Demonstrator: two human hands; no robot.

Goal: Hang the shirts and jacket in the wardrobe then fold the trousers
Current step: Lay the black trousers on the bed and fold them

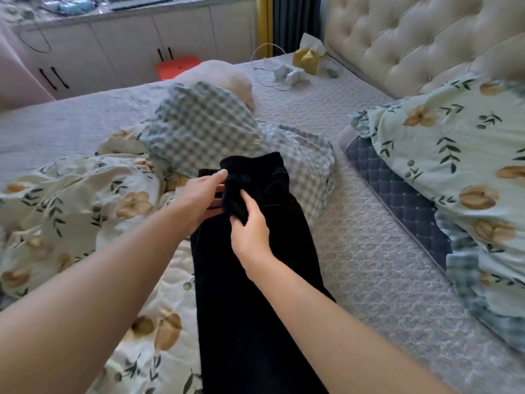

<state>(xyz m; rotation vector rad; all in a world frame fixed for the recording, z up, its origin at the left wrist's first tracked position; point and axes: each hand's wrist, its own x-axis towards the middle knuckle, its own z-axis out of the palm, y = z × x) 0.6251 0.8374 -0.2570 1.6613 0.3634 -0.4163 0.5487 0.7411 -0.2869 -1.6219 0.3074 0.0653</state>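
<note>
Lying on the bed (369, 251), the black trousers (255, 308) stretch lengthwise from near to far. The waistband is at the far end and the legs run off the near edge of the frame, partly over the flowered quilt (85, 194). The left grip (201, 194) (a bare hand) holds the waistband's left edge between thumb and fingers. Just beside it, the right grip (250, 231) pinches a bunched fold of the same cloth. Both seem placed to straighten the top before folding. A checked cloth (204, 129) lies just beyond the waistband.
</note>
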